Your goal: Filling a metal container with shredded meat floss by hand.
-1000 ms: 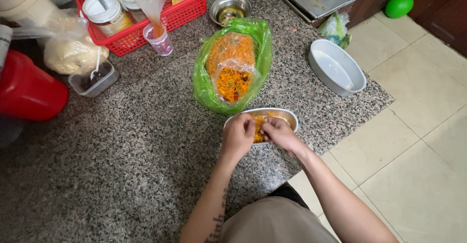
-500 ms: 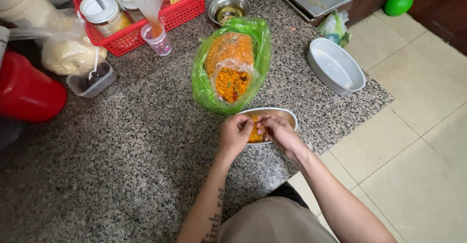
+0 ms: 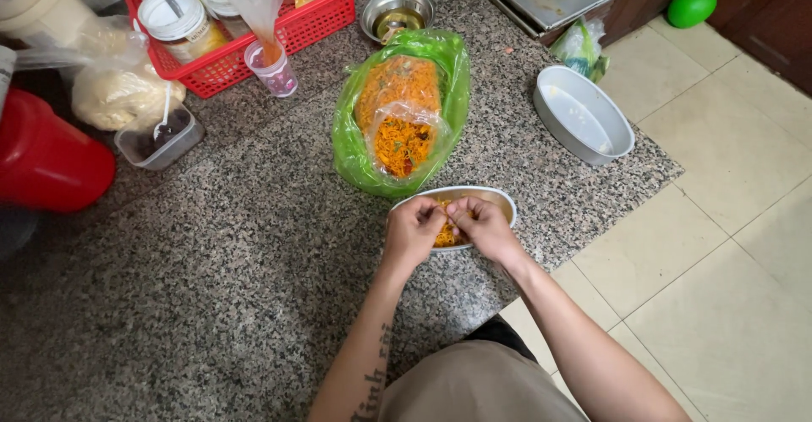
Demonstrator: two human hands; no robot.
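I see my left hand [image 3: 412,229] and right hand [image 3: 484,226] touching over an oval dish [image 3: 499,200] at the granite worktop's [image 3: 211,270] near edge, both pinching orange shredded food [image 3: 445,234]; green bag [image 3: 406,117] just behind, empty dish [image 3: 584,123] right.

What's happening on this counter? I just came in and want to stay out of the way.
A person has both hands over an oval metal dish at the edge of the granite counter. The left hand and right hand meet over it, pinching shredded orange food between the fingers. Just behind lies an open green plastic bag of the same shreds. An empty oval dish sits to the right.
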